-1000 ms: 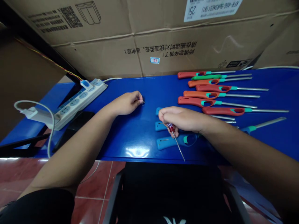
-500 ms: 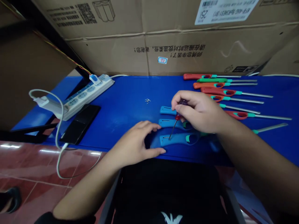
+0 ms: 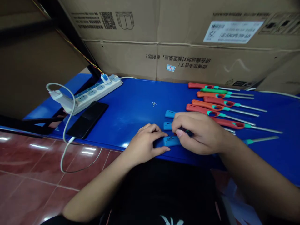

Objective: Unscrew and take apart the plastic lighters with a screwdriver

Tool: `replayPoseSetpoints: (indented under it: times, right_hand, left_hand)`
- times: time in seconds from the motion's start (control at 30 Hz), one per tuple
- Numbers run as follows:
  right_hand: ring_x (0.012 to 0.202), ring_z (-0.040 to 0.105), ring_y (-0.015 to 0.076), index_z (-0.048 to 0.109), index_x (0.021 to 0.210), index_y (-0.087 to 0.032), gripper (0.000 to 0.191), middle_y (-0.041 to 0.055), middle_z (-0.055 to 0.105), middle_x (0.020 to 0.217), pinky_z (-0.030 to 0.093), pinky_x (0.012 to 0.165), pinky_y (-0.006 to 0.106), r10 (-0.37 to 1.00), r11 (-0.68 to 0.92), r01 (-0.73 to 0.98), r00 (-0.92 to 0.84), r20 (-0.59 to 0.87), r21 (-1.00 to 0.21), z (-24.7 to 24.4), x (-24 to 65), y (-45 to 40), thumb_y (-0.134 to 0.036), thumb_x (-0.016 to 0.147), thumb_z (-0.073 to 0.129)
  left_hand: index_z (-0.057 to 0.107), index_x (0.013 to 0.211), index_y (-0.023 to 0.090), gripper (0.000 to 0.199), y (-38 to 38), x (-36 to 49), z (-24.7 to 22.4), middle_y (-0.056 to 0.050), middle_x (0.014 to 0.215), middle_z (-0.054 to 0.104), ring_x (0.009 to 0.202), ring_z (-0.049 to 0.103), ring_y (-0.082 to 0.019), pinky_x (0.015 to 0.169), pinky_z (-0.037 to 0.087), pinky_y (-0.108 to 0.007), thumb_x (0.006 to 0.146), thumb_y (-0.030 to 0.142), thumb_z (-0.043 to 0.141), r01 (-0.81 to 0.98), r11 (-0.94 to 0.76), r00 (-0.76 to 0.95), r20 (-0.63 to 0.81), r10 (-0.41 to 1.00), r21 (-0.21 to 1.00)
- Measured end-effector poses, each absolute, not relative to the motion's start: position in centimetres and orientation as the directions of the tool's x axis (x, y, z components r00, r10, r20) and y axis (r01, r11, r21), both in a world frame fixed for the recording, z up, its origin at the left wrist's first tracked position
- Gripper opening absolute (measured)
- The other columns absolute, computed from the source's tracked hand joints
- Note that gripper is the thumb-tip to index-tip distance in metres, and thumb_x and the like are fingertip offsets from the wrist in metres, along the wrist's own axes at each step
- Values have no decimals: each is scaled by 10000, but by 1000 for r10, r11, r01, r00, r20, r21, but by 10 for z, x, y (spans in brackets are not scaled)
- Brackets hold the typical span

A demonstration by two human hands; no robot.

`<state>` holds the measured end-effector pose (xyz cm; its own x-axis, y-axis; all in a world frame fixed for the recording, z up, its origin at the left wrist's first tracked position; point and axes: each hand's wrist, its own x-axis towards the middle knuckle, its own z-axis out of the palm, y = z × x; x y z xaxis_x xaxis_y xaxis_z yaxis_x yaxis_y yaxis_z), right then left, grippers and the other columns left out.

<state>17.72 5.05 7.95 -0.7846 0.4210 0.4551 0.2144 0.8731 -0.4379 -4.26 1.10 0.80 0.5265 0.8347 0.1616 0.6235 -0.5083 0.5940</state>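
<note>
The nearest blue lighter (image 3: 172,142) lies flat at the table's front edge, its barrel hidden under my right arm. My left hand (image 3: 144,144) has thumb and index finger on either side of its handle end. Curled above the same handle, my right hand (image 3: 199,132) grips a screwdriver (image 3: 174,134), mostly covered by the fingers. Its thin shaft slants down to the slot in the lighter's handle. Just behind lie a second blue lighter (image 3: 167,126) and a third blue lighter (image 3: 170,114), both partly hidden by my right hand.
Several red, orange and green lighters (image 3: 212,105) lie in a row at the right. A little pile of screws (image 3: 153,104) sits mid-table. At the left are a power strip (image 3: 93,93) and a black phone (image 3: 87,120) on a cable. A cardboard box (image 3: 140,59) stands behind.
The view has shifted. My right hand has come down toward the nearest blue lighter, with the screwdriver more upright and more hidden. My left fingers have closed in on the handle end.
</note>
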Motion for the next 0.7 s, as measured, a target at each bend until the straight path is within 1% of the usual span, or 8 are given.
replayPoseSetpoints:
  times: [0.13,0.4,0.7]
  right_hand:
    - [652,474,108,530,887,-193,116,-12,550,759,392,617,232,361,905,188,-815,453,-382,83,175,49,-98,860,469]
    - [638,486,115,523,855,-204,112,-8,583,750,400,625,236,344,924,222,-838,424,-311,89,166,47,-110,855,462]
    - [647,519,122,541,859,-201,101,2,607,761,415,643,243,382,905,245,-829,409,-349,84,169,53,-133,854,467]
  left_hand:
    - [719,1181,236,441,10,-43,7,-55,1029,618,934,565,-208,923,459,-396,835,508,737,622,-520,527,178,831,586]
    - [727,1186,224,464,8,-45,7,-63,1042,636,937,574,-208,932,464,-389,824,513,746,622,-541,531,202,823,567]
    - [730,1180,231,460,7,-44,7,-56,1034,634,941,590,-203,972,456,-405,810,501,765,625,-537,517,214,829,567]
